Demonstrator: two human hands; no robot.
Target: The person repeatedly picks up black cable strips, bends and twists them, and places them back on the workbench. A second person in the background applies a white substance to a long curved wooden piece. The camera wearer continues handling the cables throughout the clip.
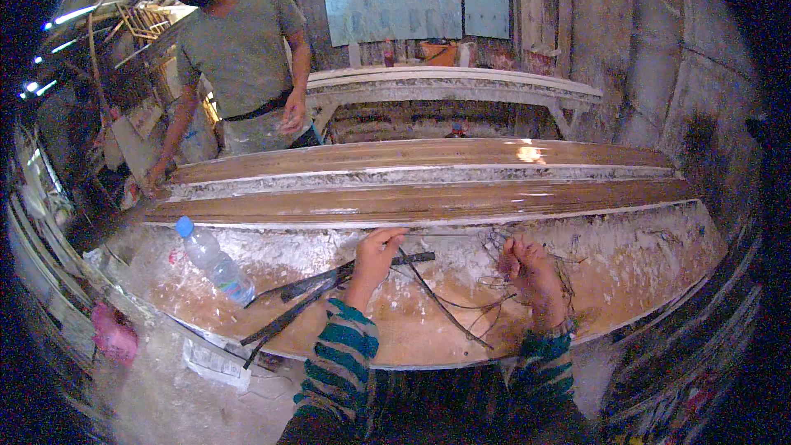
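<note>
My left hand (372,265) pinches one end of a thin dark strand (449,236), which runs taut to my right hand (535,276). The fingers of my right hand are closed on the strand's other end, beside a tangle of thin dark strands (567,284). Beneath and beside my left hand lies a bundle of black flat strips (306,290). Another dark strip (445,306) slants from near my left fingers toward the table's front edge. Whether my left hand also holds that strip, I cannot tell.
Two long glossy brown panels (428,198) lie along the far side of the white-dusted table (437,342). A capped clear bottle (212,259) leans at the left. Across the panels stands a person (247,66), one hand near their left end. Behind is a pale bench (461,78).
</note>
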